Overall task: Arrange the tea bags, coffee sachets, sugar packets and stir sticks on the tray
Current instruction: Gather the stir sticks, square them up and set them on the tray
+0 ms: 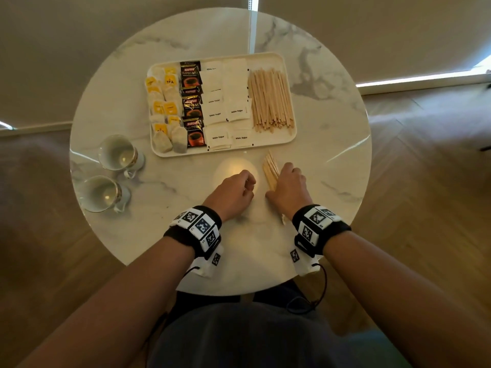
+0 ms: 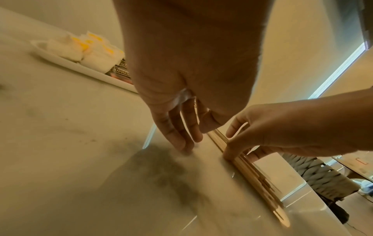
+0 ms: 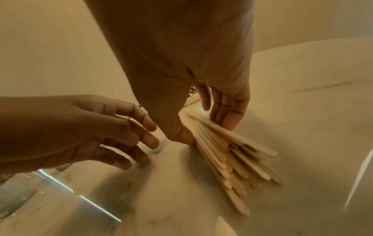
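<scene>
A white tray point(image 1: 289, 83) on the round marble table holds tea bags point(image 1: 163, 107) at its left, then coffee sachets point(image 1: 191, 104), sugar packets point(image 1: 225, 102) and a pile of wooden stir sticks point(image 1: 271, 99) at its right. In front of the tray, my right hand point(image 1: 281, 181) point(image 3: 203, 127) pinches a loose bundle of stir sticks point(image 1: 270, 170) point(image 3: 232, 159) between thumb and fingers, low on the tabletop. My left hand point(image 1: 249, 181) point(image 2: 187, 138) hovers just left of the bundle. Its fingers are loosely bent toward the table and hold nothing I can see.
Two empty cups point(image 1: 118, 152) point(image 1: 101, 193) stand at the table's left edge. Bare marble point(image 1: 332, 155) lies right of the tray and around my hands. The table's near edge is just behind my wrists, with wooden floor below.
</scene>
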{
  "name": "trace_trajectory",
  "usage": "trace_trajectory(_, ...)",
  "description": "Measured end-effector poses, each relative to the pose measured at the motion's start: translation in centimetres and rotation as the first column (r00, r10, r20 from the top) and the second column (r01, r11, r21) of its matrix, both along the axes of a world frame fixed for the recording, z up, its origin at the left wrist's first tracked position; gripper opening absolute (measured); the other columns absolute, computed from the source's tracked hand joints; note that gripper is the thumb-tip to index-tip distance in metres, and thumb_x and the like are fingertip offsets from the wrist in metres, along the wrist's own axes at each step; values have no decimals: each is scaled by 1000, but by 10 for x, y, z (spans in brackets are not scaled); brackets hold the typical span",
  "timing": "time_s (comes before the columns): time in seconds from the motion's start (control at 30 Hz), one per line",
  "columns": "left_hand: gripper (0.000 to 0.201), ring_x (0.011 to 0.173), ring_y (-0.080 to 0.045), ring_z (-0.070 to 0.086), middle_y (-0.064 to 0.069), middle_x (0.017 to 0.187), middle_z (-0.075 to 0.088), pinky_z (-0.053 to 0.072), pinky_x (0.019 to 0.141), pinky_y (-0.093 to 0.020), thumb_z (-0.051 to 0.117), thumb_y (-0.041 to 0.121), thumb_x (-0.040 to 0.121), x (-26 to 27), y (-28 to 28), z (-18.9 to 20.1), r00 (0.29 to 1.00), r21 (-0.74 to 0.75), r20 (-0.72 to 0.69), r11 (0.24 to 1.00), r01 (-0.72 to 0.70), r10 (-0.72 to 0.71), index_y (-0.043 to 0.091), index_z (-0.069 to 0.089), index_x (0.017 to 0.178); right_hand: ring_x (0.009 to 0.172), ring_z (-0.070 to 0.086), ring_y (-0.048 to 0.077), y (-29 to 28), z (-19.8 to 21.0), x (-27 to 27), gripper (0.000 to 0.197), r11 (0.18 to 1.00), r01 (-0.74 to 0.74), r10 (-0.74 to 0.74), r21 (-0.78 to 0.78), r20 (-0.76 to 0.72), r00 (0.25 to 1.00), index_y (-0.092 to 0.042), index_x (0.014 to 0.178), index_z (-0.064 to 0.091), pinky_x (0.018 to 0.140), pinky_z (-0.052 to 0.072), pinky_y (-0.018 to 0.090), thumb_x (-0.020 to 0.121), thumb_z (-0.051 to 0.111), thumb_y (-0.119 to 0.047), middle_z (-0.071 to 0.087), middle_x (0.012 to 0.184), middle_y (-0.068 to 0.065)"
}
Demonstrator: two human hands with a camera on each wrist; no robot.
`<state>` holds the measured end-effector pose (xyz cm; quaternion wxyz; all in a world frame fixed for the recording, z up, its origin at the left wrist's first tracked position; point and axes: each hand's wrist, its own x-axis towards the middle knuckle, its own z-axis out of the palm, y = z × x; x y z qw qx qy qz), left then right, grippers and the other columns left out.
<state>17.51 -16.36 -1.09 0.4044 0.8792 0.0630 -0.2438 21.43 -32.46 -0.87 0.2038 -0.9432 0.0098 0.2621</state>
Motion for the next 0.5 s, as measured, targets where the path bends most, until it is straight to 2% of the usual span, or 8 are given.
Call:
trace_trajectory(0.23, 16, 93, -12, 62, 8, 106, 66, 53, 86, -39, 51, 19, 93, -16, 15, -6, 999, -5, 38, 999, 36, -36, 24, 58, 107, 110, 46, 33, 18, -12, -3, 58, 995, 45, -44, -85, 9, 999, -7, 119, 39, 88, 46, 42, 75, 71, -26, 46, 119, 14)
trace_trajectory(0.37, 15, 90, -13, 62, 8, 105, 66, 53, 84, -39, 51, 20, 94, -19, 19, -8, 998, -14, 53, 999, 46, -45, 24, 58, 106, 110, 47, 34, 20, -20, -4, 47, 991, 52, -47, -126, 48, 998, -5, 120, 40, 89, 45, 43, 82, 62, -23, 47, 121, 14)
trace_trajectory(0.5, 15, 90, -12, 62, 7, 105, 67, 52, 84, -37, 52, 19, 93, -18, 21, -7, 997, -20, 66, 998, 51, -50, 24, 59, 106, 105, 48, 34, 24, -25, -6, 39, 979, -3, 23, -202, 97, 995, -2, 119, 45, 84, 45, 42, 87, 53, -24, 48, 118, 15)
